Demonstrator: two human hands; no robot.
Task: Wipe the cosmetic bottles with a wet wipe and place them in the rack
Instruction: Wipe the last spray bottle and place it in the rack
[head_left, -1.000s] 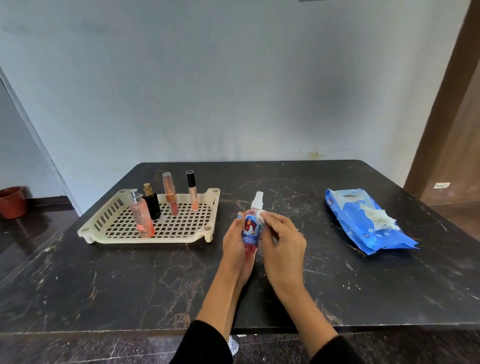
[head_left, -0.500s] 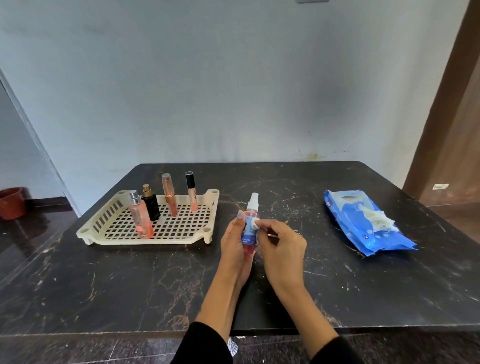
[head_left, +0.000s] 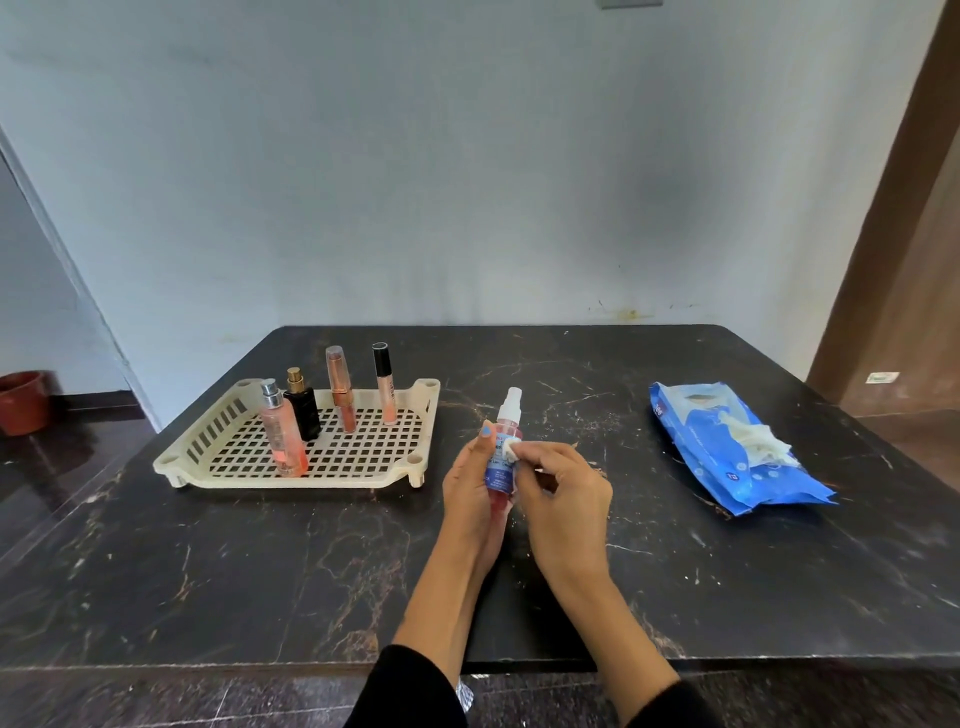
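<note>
Both hands work at mid-table — the left hand (head_left: 475, 480) grips the spray bottle (head_left: 503, 457) upright, the right hand (head_left: 563, 491) pinches the wipe (head_left: 511, 449), which has slid down from the neck onto the label — so racking (head_left: 218, 441) comes after.

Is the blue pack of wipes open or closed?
Open. A white wipe sticks out of the top of the blue wipes pack, which lies flat on the table.
</note>
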